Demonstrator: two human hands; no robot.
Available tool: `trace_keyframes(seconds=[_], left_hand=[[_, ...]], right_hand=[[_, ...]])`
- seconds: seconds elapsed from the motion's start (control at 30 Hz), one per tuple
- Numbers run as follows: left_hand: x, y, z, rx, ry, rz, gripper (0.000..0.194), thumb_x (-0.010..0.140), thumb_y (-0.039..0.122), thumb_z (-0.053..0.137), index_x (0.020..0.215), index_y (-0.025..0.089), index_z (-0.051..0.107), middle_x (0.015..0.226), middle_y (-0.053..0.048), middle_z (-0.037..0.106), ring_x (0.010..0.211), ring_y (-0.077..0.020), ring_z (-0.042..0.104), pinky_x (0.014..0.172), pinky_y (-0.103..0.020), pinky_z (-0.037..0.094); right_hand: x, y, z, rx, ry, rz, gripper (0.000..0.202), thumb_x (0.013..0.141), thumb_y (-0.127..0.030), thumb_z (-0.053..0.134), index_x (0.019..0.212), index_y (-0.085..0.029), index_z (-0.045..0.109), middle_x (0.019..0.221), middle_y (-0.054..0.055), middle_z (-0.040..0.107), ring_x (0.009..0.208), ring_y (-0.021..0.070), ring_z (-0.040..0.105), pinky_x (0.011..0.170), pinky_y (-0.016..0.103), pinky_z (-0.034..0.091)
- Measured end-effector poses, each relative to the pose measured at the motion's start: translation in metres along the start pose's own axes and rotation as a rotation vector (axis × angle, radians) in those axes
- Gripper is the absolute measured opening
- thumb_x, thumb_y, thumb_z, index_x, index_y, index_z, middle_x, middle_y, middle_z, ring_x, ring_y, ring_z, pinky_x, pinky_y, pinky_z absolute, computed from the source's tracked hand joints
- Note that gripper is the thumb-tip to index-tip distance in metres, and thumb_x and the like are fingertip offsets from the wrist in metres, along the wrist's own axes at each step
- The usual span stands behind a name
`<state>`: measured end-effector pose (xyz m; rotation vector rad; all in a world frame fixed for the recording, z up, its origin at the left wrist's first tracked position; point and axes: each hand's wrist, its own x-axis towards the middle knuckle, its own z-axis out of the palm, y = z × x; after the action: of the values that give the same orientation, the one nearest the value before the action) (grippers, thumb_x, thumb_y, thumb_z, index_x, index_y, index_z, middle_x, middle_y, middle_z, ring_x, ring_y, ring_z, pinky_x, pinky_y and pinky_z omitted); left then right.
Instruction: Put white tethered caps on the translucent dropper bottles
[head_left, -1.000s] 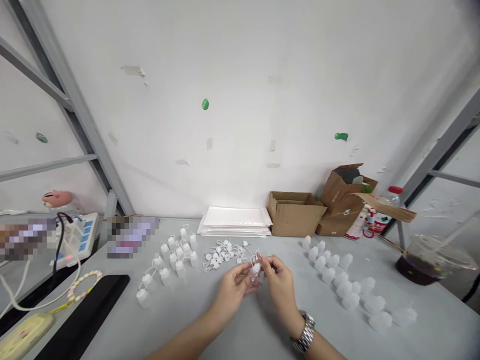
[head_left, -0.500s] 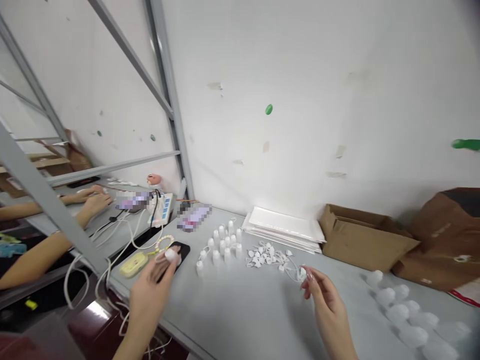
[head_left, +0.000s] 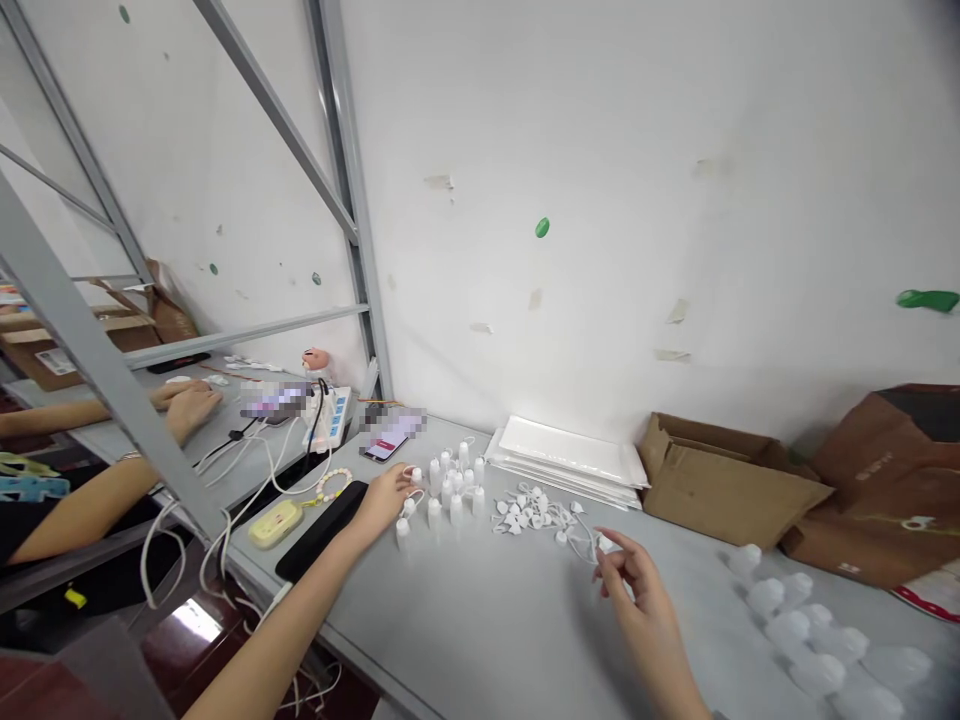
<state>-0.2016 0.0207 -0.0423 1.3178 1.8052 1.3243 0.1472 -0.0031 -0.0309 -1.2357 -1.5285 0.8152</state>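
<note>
At the left end of a cluster of small white capped bottles (head_left: pixel 456 510), the fingers of my left hand (head_left: pixel 382 505) are closed on a white bottle (head_left: pixel 416 476). Most of that bottle is hidden behind the fingers. My right hand (head_left: pixel 637 590) pinches a white cap (head_left: pixel 604 543) with a thin loop of cord, just above the table. Between the hands lies a loose pile of white caps with cords (head_left: pixel 529 508). The standing bottles are upright and close together, several with looped cords at their caps.
Translucent white bottles (head_left: pixel 787 632) stand at the right. Behind are stacked white envelopes (head_left: pixel 570 450), an open cardboard box (head_left: pixel 735 485) and a brown bag (head_left: pixel 870 500). Phones (head_left: pixel 394 437), a yellow case (head_left: pixel 275 524), a power strip (head_left: pixel 330 420) and a co-worker's hands (head_left: pixel 191 405) are leftward.
My left hand has moved forward and right from above the black phone to the bottle cluster. My right hand stays near the cap pile, still pinching the cap.
</note>
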Motion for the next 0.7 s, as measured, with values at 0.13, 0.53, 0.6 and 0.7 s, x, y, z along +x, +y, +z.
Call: trace_keyframes(seconds=[0.13, 0.53, 0.6, 0.7], left_hand=[[0.002, -0.004, -0.003, -0.02, -0.048, -0.006, 0.03, 0.052, 0.024, 0.066, 0.08, 0.019, 0.057, 0.088, -0.007, 0.071, 0.083, -0.0231, 0.066, 0.075, -0.033, 0.05], [-0.012, 0.009, -0.029, 0.03, -0.061, 0.035, 0.036, 0.057, 0.024, 0.057, 0.092, 0.018, 0.059, 0.104, -0.009, 0.066, 0.096, -0.0232, 0.061, 0.083, -0.035, 0.048], [-0.02, 0.015, -0.039, 0.076, -0.005, 0.048, 0.035, 0.06, 0.026, 0.056, 0.094, 0.017, 0.058, 0.106, -0.009, 0.064, 0.1, -0.0246, 0.059, 0.091, -0.04, 0.042], [-0.043, 0.035, -0.038, 0.259, 0.302, 0.2, 0.034, 0.071, 0.029, 0.049, 0.103, 0.018, 0.056, 0.115, -0.01, 0.056, 0.113, -0.026, 0.047, 0.101, -0.044, 0.028]], right_hand=[[-0.002, -0.004, 0.001, -0.012, -0.03, -0.014, 0.034, 0.082, -0.041, 0.043, 0.108, -0.02, 0.047, 0.061, -0.004, 0.048, 0.055, 0.0135, 0.049, 0.058, 0.027, 0.041], [0.0, 0.012, 0.002, -0.534, -0.229, -0.388, 0.018, 0.086, -0.024, 0.041, 0.094, -0.021, 0.057, 0.071, 0.002, 0.059, 0.069, 0.0172, 0.055, 0.063, 0.028, 0.042], [0.001, 0.011, 0.002, -0.801, -0.284, -0.609, 0.017, 0.086, -0.016, 0.041, 0.082, -0.019, 0.057, 0.076, 0.004, 0.059, 0.07, 0.0182, 0.053, 0.065, 0.031, 0.04], [0.002, 0.004, 0.001, -1.115, -0.339, -0.861, 0.021, 0.081, -0.004, 0.042, 0.071, -0.017, 0.054, 0.073, 0.005, 0.056, 0.066, 0.0186, 0.05, 0.063, 0.031, 0.035]])
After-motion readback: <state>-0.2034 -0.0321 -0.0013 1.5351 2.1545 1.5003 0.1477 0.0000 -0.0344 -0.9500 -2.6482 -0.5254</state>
